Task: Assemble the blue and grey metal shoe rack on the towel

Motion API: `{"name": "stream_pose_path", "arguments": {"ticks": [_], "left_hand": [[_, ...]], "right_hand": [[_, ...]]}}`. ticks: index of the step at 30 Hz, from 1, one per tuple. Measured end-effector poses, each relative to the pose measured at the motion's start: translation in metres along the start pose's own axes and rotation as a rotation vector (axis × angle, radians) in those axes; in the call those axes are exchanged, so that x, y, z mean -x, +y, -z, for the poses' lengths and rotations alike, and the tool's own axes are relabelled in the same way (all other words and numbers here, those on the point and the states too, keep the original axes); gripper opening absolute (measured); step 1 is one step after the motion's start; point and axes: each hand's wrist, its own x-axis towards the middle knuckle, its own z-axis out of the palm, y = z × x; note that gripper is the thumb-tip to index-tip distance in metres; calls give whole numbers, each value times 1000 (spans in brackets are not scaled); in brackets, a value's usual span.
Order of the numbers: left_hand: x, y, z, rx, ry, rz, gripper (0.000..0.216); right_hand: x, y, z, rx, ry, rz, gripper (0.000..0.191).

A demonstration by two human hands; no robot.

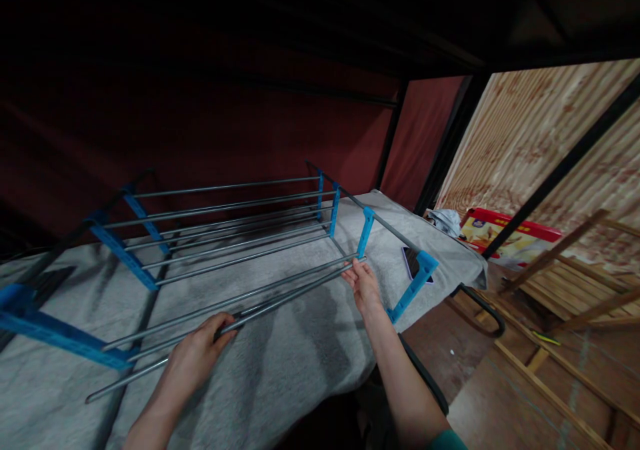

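On grey blanket (280,370), loose rod (280,300) btwn both hands (200,353), (365,283)

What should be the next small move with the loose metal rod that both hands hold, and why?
Probably push the rod's far end into the blue side bracket. The right hand holds the metal rod at that end, right beside the bracket but seemingly not seated. The left hand grips it lower, and its near end lies free on the grey cloth.
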Motion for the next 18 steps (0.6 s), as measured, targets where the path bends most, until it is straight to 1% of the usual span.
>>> {"name": "stream_pose_path", "arguments": {"ticks": [7,13,16,18], "left_hand": [[4,-13,5,-60,12,59,16],[11,-24,17,-170,59,121,14],[15,-26,22,-266,115,164,17],[19,-24,25,-330,191,212,22]], "right_hand": [[-6,-1,4,9,74,-25,49],[-9,-2,10,41,65,9,52],[-10,-5,13,27,81,17,50],[-12,-7,16,6,103,29,47]]}}
